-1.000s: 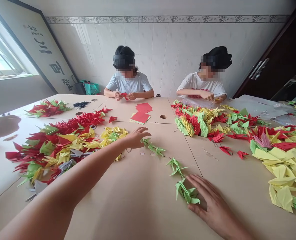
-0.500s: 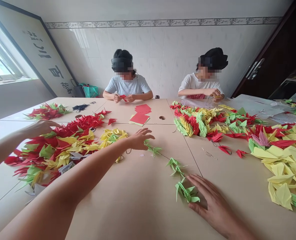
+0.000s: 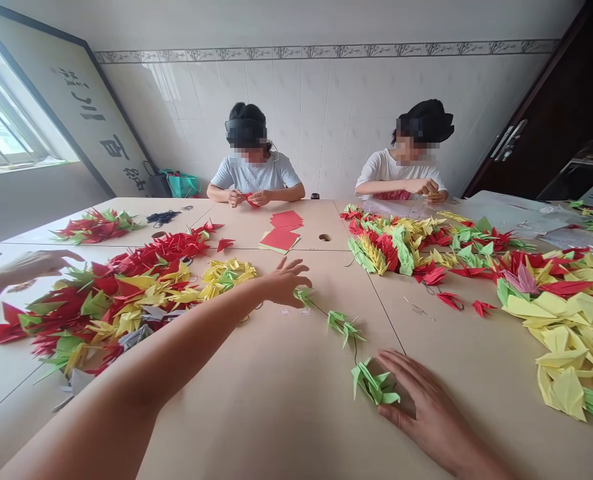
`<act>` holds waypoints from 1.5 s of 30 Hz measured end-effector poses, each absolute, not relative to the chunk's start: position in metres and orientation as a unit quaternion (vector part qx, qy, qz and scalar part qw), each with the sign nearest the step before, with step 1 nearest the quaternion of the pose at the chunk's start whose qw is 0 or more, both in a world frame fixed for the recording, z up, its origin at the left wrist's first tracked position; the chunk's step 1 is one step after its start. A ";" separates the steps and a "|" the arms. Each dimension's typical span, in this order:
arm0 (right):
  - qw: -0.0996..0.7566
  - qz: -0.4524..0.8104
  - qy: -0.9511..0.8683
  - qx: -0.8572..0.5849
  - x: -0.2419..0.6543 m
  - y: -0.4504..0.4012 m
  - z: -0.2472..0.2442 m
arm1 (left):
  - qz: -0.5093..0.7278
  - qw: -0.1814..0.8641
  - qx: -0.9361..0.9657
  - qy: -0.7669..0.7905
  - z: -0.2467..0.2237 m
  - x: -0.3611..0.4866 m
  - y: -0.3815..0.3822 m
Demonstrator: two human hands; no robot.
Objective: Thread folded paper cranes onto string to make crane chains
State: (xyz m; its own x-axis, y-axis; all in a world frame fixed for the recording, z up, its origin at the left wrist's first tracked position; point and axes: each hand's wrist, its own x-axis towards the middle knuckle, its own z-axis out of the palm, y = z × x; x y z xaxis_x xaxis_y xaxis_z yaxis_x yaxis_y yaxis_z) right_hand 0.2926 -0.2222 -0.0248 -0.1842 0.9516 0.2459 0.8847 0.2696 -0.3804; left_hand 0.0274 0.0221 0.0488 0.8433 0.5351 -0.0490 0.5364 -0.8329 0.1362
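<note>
Over a green paper crane (image 3: 303,295) near the table's middle, my left hand (image 3: 285,281) has its fingers spread; its thumb side is hidden, so contact is unclear. A dark string runs from there through more green paper cranes (image 3: 345,327) to a bunch of green paper cranes (image 3: 375,383) at the front. My right hand (image 3: 429,403) lies low on the table beside that bunch, thumb and fingers apart at its right edge.
A pile of paper cranes (image 3: 126,287) lies left, where another person's hand (image 3: 31,268) reaches in. More cranes (image 3: 571,320) cover the right. Two people sit opposite, near red paper squares (image 3: 281,240). A thin wire tool (image 3: 419,309) lies right of centre.
The middle green cranes have slid slightly left and up along the string, away from the front bunch. The other person's hand at the left has drawn back. My hands have barely moved.
</note>
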 end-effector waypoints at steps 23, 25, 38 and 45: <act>0.205 0.118 -0.759 -0.607 0.288 -0.223 -0.012 | -0.023 0.114 0.966 0.229 0.050 0.073 -0.006; 0.201 0.123 -0.760 -0.605 0.288 -0.224 -0.011 | -0.026 0.117 0.965 0.234 0.054 0.071 -0.006; 0.216 0.124 -0.756 -0.605 0.289 -0.225 -0.012 | -0.034 0.104 0.980 0.164 0.052 0.085 -0.028; 0.242 0.117 -0.753 -0.600 0.288 -0.225 -0.014 | -0.017 0.196 0.978 0.069 0.061 0.094 -0.078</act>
